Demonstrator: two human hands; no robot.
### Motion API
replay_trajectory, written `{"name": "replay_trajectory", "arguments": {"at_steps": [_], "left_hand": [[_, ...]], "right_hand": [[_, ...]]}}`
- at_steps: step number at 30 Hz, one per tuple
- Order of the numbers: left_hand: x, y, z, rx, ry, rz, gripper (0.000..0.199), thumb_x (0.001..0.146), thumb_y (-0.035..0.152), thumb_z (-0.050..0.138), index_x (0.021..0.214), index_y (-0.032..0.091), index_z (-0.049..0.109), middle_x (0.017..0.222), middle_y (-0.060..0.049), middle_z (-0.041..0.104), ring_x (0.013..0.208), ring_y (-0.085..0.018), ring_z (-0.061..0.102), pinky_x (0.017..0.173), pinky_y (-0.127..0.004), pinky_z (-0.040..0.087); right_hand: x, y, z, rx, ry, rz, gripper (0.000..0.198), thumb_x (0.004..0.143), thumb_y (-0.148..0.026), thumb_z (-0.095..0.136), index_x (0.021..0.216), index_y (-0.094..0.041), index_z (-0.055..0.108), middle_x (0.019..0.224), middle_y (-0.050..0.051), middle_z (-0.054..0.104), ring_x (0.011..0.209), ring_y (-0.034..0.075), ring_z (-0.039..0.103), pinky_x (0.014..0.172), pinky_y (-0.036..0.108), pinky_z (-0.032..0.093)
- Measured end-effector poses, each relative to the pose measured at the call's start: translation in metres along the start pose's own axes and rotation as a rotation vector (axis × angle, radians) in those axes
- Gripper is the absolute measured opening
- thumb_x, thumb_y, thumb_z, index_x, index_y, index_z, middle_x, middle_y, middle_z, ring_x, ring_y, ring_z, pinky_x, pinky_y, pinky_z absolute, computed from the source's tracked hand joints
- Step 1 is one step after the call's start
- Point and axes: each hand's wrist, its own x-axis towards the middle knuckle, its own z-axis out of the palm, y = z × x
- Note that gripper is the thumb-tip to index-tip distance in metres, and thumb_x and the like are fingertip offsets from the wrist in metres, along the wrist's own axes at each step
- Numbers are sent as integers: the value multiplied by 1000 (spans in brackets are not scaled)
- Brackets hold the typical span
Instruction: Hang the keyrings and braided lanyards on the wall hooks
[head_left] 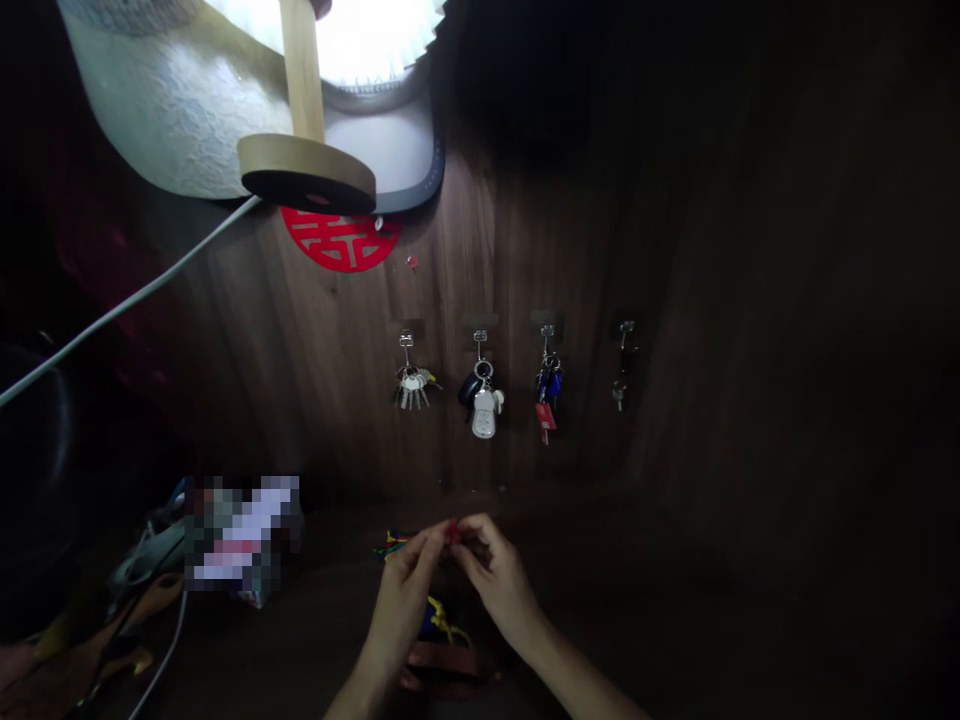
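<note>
In the head view my left hand [412, 575] and my right hand [495, 575] meet low in the middle, fingertips pinched on a small red thing [452, 533]. Its exact kind cannot be made out in the dim light. Several coloured cords [391, 544], yellow, red, green and blue, stick out to the left behind my left fingers. Below, between my wrists, lies a dark blue thing with a yellow cord [444, 618]. Closer to me is a reddish-brown item [444, 660], partly covered by my left wrist.
Key bunches [412, 385] hang from hooks on the wooden panel, one with a white fob [484, 412]. Above hang caps [172, 120], a round-based lit lamp [307, 165] and a red cutout [341, 243]. A white cable [142, 293] crosses at left, above a blurred box [244, 535] and wooden brushes [154, 598].
</note>
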Motion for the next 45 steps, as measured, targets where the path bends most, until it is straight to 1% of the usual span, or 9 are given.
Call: {"name": "replay_trajectory", "arguments": {"at_steps": [6,11,15,19,25,28,34,40,45], "left_hand": [[-1,-1,9,203,-22,138,45,83,51,43,105,20,67,111,-8,65,106,-21,57,96,-35,42],[0,-1,15,219,-48,172,40,86,46,42,107,22,66,111,-7,64,104,-20,58,94,-35,44],[2,-5,8,248,-22,132,34,83,42,46,101,22,67,104,-6,68,101,-21,61,90,-34,47],[2,-16,-9,323,39,89,30,79,41,51,95,22,68,96,-4,72,93,-22,65,85,-33,51],[-5,-41,-41,506,133,79,21,73,38,55,84,28,70,88,1,74,87,-22,68,83,-32,52],[-8,-57,-50,564,179,72,21,73,36,52,83,29,69,89,3,74,88,-22,68,84,-33,53],[-8,-76,-51,653,109,164,22,74,37,50,84,29,69,89,3,74,85,-20,69,82,-28,54],[-10,-72,-48,721,96,208,21,77,34,49,86,31,68,87,4,74,83,-17,69,79,-24,54],[-10,-72,-48,733,66,191,22,79,33,48,87,30,69,89,4,73,86,-17,68,80,-23,54]], "right_hand": [[1,0,-14,8,5,57,20,81,-40,57,84,-20,57,74,0,64,66,14,60,59,23,49],[4,-5,-28,-37,66,24,27,83,-45,52,76,-20,60,68,-1,63,68,14,59,63,23,47],[12,-9,-45,125,89,73,33,77,-52,57,72,-19,58,62,-2,60,55,12,57,52,22,46],[23,-11,-69,213,163,87,37,71,-54,62,68,-18,57,57,-2,58,48,10,52,46,22,45],[38,-14,-110,196,246,87,36,69,-52,65,66,-17,57,52,-3,56,44,9,49,41,21,42],[51,-19,-134,135,323,48,35,68,-51,66,66,-17,57,51,-3,56,42,8,48,39,20,39],[87,-34,-192,-3,525,-90,35,68,-51,64,69,-17,58,49,-3,56,38,7,46,36,18,36],[127,-52,-245,-149,673,-180,32,68,-49,60,69,-18,56,49,-3,56,37,7,45,36,18,37],[156,-62,-277,-245,753,-212,25,68,-42,61,69,-18,56,51,-3,57,37,7,46,37,18,35]]}}
